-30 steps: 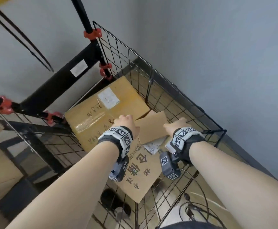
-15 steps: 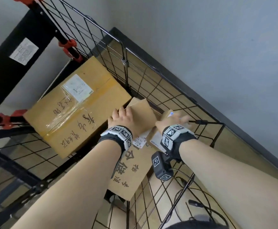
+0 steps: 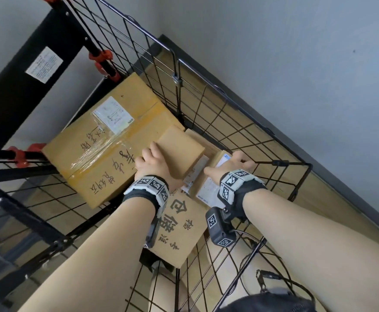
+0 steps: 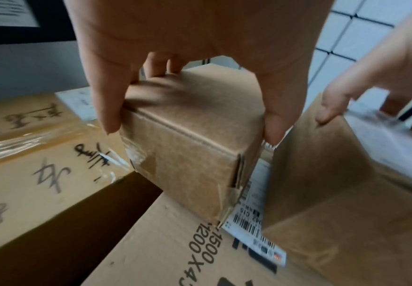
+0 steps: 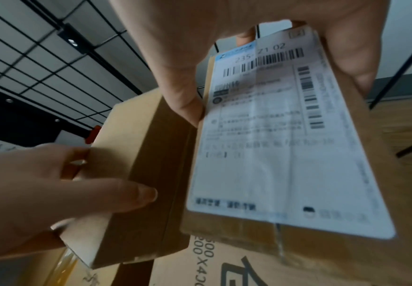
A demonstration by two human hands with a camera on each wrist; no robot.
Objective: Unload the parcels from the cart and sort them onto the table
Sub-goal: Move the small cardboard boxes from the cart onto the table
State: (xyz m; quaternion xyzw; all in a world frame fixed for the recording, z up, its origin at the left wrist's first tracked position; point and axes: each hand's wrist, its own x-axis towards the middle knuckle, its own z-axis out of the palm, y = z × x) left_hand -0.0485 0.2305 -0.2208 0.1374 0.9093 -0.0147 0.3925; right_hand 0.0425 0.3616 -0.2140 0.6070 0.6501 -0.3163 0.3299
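Note:
In the wire cart [image 3: 206, 97] two small parcels sit side by side on a flat printed carton [image 3: 179, 228]. My left hand [image 3: 154, 161] grips the plain brown box [image 3: 180, 149] from above, thumb on one side and fingers on the other. The left wrist view shows that grip [image 4: 190, 123] on the brown box [image 4: 190, 147]. My right hand [image 3: 233, 164] holds the box with a white shipping label [image 3: 207, 188] the same way. In the right wrist view that hand [image 5: 273, 92] pinches the labelled box [image 5: 286, 151] across its width.
A large taped carton [image 3: 107, 140] with handwriting and a label fills the cart's left half, touching the brown box. Wire walls [image 3: 262, 136] close in behind and right of my hands. A black frame with red clamps [image 3: 100, 57] stands at the left. Cables [image 3: 274, 280] trail at the lower right.
Both hands have reached further into the cart and curled round the two small boxes. The head view has swung down and closer over the cart.

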